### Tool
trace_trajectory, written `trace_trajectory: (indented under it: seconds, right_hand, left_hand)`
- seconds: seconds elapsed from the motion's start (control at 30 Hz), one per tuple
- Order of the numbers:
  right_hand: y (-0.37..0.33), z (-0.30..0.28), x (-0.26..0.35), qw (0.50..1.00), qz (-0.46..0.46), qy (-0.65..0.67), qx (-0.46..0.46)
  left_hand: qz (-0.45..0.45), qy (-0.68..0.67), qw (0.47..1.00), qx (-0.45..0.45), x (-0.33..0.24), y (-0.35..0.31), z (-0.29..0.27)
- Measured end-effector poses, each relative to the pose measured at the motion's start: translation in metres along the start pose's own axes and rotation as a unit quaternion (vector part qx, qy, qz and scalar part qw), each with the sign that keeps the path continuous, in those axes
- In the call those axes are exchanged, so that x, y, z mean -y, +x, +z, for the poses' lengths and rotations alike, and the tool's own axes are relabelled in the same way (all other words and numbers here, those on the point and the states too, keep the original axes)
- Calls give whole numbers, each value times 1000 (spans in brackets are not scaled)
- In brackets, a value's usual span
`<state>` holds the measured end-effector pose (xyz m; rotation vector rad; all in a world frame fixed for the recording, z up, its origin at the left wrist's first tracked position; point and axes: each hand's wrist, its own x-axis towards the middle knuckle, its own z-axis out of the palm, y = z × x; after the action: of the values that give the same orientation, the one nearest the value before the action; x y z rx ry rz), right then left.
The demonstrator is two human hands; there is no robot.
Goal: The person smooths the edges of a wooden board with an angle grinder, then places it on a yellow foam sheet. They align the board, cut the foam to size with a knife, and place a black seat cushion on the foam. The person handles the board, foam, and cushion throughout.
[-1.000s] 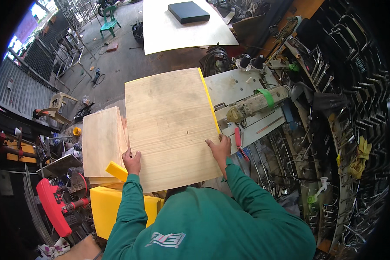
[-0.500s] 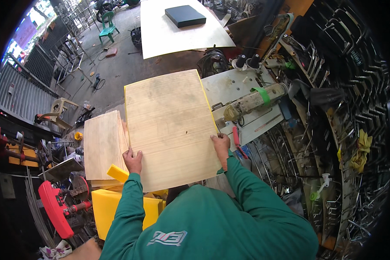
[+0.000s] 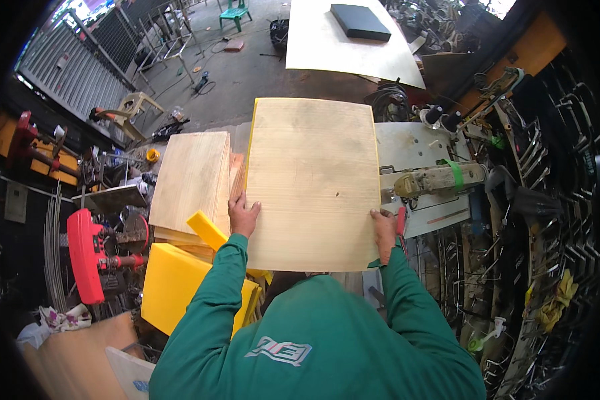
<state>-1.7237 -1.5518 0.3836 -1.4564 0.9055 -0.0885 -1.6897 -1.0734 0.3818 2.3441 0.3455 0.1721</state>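
Note:
Between my hands is a rectangular wooden board [image 3: 310, 173] with pale grain, a small dark mark and yellow along its side edges. My left hand [image 3: 244, 215] grips its left edge, thumb lying on the top face. On the opposite edge my right hand [image 3: 384, 235] is closed in the same way, with the thumb near the rim. Fingers under the board are hidden on both sides. To the left lies a stack of similar wooden boards [image 3: 190, 179]. Yellow foam-like blocks [image 3: 180, 283] and a narrow yellow strip [image 3: 207, 230] sit near my left forearm.
On the right, a metal worktable [image 3: 407, 150] carries a sander-like machine [image 3: 440, 180] with green tape. A red-handled tool [image 3: 401, 220] is near my right hand. Hand tools hang along the right wall. Left stands a red machine [image 3: 85, 257]; ahead, a black slab [image 3: 360, 23] rests on a white sheet [image 3: 320, 57].
The view has swung left, so the surroundings appear farther right. The board looks straighter now, its earlier tilt reduced. Both hands keep their hold on its edges.

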Motion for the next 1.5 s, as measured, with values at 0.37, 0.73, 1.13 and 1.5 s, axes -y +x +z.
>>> trace_trajectory:
  seconds: [0.37,0.73,1.13,1.5]
  right_hand:
    - [-7,-23,24,958,104,53,262]
    - [-22,-6,4,932,-213,-291,-36]
    - [-15,-4,16,961,-181,-205,-30]
    - [11,-5,4,989,-123,-83,20]
  left_hand:
    - [-334,-485,750,302,51,-13,-21]
    - [-90,-183,976,77,-7,10,-41]
    - [-141,-243,959,37,-3,14,-22]
    - [-153,-348,925,4,15,20,2]
